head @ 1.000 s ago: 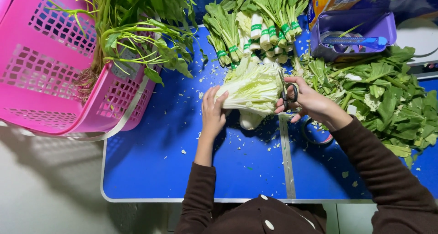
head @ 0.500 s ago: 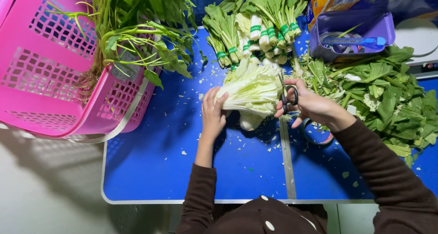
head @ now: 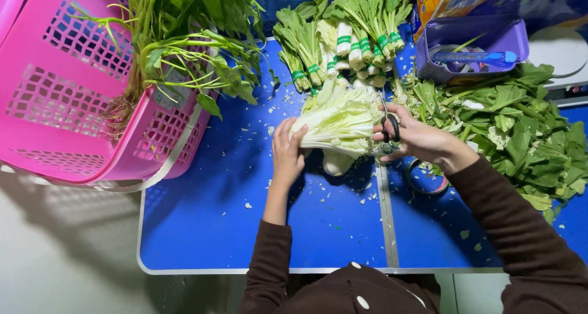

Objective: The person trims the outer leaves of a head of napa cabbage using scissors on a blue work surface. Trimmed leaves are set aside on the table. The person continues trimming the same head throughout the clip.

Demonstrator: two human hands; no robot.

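A pale green napa cabbage (head: 340, 121) lies on the blue table (head: 202, 222), its white stem end toward me. My left hand (head: 288, 149) presses against the cabbage's left side, fingers pointing up over the leaves. My right hand (head: 413, 136) is closed on a pair of black-handled scissors (head: 388, 127) at the cabbage's right edge, blades pointing away from me. Small leaf scraps are scattered around the cabbage.
A pink basket (head: 73, 100) with long-stemmed greens (head: 184, 51) hangs over the table's left edge. Bundled greens with green bands (head: 343, 38) lie at the back. A purple box (head: 471, 48) and a loose leaf pile (head: 520, 130) sit at right. A tape roll (head: 425, 176) lies under my right wrist.
Both hands stay on the cabbage and scissors with only slight shifts; nothing else has visibly moved.
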